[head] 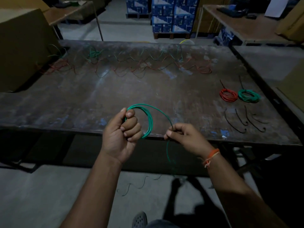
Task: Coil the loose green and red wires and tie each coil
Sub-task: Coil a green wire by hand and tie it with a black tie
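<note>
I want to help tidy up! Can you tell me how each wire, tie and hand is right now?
green coil: partly wound, held in left hand
right hand: pinches the loose green tail
red coil: wound, tied, on table
second green coil: wound, tied, beside red coil
black ties: unused, lying loose
loose wires: uncoiled, spread along the table's far side
</note>
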`<state>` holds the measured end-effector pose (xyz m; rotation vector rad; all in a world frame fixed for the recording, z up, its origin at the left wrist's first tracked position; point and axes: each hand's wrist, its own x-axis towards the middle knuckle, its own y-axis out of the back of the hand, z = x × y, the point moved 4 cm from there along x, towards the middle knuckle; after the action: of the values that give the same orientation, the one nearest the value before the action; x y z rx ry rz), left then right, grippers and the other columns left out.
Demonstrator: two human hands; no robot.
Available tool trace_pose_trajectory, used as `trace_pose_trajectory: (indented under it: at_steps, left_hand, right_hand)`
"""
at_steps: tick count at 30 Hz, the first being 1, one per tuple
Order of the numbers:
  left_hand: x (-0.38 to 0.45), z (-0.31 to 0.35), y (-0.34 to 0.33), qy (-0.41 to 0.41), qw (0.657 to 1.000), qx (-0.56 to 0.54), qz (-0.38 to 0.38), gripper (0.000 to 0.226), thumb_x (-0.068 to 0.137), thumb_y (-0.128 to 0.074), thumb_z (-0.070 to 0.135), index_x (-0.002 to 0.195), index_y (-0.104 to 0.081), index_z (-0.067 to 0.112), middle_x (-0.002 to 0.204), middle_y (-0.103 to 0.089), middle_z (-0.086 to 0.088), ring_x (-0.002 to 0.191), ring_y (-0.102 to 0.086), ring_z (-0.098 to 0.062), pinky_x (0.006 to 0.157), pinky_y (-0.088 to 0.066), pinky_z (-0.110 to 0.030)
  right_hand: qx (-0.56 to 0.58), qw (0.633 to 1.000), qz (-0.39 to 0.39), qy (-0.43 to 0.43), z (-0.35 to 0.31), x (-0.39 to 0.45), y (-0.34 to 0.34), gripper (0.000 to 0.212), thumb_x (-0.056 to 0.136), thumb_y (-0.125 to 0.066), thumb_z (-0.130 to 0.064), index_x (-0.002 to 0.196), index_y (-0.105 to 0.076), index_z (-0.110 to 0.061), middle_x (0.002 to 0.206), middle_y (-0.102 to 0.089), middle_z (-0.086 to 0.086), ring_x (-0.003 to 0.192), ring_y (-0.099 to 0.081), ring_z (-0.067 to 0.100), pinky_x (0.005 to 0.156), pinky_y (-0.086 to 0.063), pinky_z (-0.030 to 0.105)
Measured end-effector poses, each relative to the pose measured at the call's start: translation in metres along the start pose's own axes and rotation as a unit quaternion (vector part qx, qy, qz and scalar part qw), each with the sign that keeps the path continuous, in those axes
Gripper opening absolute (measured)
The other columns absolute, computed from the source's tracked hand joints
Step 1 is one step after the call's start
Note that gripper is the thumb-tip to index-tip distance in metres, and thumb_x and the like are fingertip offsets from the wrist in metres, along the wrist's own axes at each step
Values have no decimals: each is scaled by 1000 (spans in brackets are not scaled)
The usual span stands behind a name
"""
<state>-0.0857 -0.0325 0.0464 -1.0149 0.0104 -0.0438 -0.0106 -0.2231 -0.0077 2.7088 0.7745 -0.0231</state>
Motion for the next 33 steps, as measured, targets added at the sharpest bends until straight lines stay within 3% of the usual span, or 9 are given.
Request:
trace_pose_trajectory:
  at_steps: [3,7,11,14,17,20,24,29,33]
  left_hand:
    - [4,4,4,10,1000,-3,-2,30,101,-33,30,77,-49,19,52,-17,10,42,-11,-5,39,-12,-17]
    - [10,19,16,27,998,-40,-29,36,105,-29,30,79,-52,19,52,-19,10,42,-14,-5,41,-13,-18]
    - [16,39,34,38,992,-105,-62,41,109,-24,30,84,-54,18,54,-25,9,43,-19,-6,43,-17,-19]
    - [17,52,43,19,996,-89,-16,38,107,-29,28,80,-54,18,51,-26,9,43,-16,-6,42,-15,-18]
    - [20,57,44,1,998,-59,28,35,106,-31,27,78,-51,19,49,-29,8,42,-13,-6,41,-13,-17]
    - [25,61,42,-11,998,-20,52,27,103,-35,27,80,-48,19,48,-29,9,37,-21,-4,40,-17,-17]
    - [28,66,37,-38,995,64,68,19,96,-40,28,81,-45,17,50,-33,10,39,-30,-3,40,-27,-18]
    - [27,68,34,-90,979,146,106,29,106,-38,21,82,-51,10,59,-54,-7,50,-52,-15,51,-51,-25]
    - [23,68,25,-98,971,209,63,31,107,-33,22,84,-49,8,61,-58,-10,50,-54,-17,49,-49,-26]
  right_hand:
    - [90,995,36,39,-10,3,-7,11,100,-58,-5,95,-65,1,82,-71,9,76,-67,9,77,-52,18]
    - [129,988,86,20,4,2,-4,7,100,-59,-5,96,-64,-2,75,-67,5,63,-60,9,64,-51,18]
    - [93,987,129,-8,28,-6,2,8,96,-63,-2,99,-65,-9,74,-68,0,63,-58,9,58,-47,23]
    - [-25,982,189,14,28,-14,5,14,89,-73,-3,89,-71,-17,72,-66,-4,67,-60,7,68,-49,24]
    - [-171,965,175,99,3,-21,-1,14,87,-76,-9,87,-74,-23,79,-68,-10,78,-65,4,72,-48,19]
    - [-251,937,136,200,-42,-24,-11,8,92,-67,-18,91,-74,-23,83,-62,-13,80,-62,5,70,-46,20]
    - [-253,910,142,295,-99,-24,-23,9,93,-66,-15,96,-75,-17,85,-59,-3,79,-59,11,67,-45,24]
    - [-232,898,113,357,-139,-12,-52,9,92,-70,-14,98,-77,-12,87,-60,2,82,-59,13,70,-44,21]
    - [-235,891,82,381,-150,0,-70,13,93,-72,-13,104,-78,-12,91,-61,2,86,-60,17,70,-49,31]
